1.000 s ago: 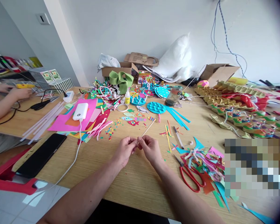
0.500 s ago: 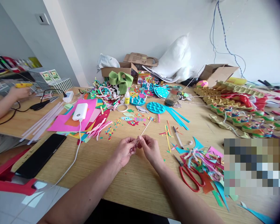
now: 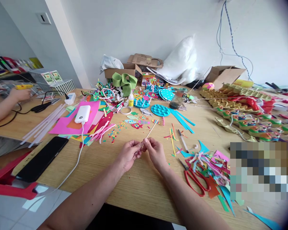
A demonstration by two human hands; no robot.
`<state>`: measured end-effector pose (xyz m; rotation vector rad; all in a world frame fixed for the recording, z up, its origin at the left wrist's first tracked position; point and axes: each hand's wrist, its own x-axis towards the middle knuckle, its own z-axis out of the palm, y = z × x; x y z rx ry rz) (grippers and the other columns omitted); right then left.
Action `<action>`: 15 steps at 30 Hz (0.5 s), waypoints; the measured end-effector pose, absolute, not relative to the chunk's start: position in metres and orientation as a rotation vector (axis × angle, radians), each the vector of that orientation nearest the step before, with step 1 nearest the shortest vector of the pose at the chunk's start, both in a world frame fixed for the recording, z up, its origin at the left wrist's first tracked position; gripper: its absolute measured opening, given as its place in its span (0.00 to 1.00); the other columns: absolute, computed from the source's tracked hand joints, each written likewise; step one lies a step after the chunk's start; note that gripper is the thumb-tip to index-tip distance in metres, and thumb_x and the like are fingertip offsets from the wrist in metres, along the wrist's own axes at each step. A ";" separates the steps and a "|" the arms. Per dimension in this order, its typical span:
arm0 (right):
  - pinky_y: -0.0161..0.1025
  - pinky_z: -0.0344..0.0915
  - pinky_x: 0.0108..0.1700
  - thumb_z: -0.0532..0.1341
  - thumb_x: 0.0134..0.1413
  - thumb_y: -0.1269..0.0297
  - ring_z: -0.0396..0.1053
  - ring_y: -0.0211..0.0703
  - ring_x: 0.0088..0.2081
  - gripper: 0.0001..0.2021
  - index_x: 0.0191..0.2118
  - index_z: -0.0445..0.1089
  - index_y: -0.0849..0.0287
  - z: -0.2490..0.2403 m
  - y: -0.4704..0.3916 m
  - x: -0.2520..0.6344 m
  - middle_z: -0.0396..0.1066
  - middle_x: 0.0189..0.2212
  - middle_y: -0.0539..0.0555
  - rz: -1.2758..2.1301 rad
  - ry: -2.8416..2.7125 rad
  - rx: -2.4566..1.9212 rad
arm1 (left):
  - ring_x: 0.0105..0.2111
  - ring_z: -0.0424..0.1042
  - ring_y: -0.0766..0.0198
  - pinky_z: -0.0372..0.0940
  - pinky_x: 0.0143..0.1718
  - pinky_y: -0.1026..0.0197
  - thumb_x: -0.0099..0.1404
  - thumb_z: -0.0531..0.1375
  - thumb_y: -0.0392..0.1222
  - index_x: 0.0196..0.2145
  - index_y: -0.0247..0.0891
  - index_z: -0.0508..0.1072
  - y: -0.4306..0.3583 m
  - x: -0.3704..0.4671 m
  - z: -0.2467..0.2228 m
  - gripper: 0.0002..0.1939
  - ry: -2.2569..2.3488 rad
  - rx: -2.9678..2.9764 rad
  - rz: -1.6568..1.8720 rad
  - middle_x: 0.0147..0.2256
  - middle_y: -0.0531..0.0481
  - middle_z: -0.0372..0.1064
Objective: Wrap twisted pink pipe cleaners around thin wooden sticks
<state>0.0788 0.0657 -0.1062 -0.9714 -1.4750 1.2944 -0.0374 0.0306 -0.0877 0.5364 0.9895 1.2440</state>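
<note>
My left hand and my right hand meet above the table's front half, both closed in a pinch. From the right fingertips a thin pale stick slants up and to the right. The left fingers press together right beside its lower end, and what they pinch is hidden. Beyond the stick's tip lie several paper fish with bright patterns. Behind them is a blue scalloped disc with a pink twisted stem. Small coloured paper bits are scattered to the left of the fish.
Red-handled scissors, a pen and paper scraps lie at right. A black phone, a white power bank with its cable and pink sheets are at left. A co-worker's hand holds a yellow glue gun.
My hands stay nearly in place; the stick and right fingertips have shifted very slightly to the right and up.
</note>
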 end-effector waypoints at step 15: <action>0.33 0.56 0.22 0.63 0.46 0.49 0.59 0.35 0.18 0.18 0.21 0.63 0.59 -0.106 0.068 0.081 0.62 0.15 0.46 1.374 -1.328 -1.015 | 0.19 0.68 0.69 0.58 0.18 0.67 0.52 0.65 0.44 0.29 0.32 0.71 0.033 -0.050 -0.090 0.12 0.915 0.599 1.021 0.24 0.49 0.71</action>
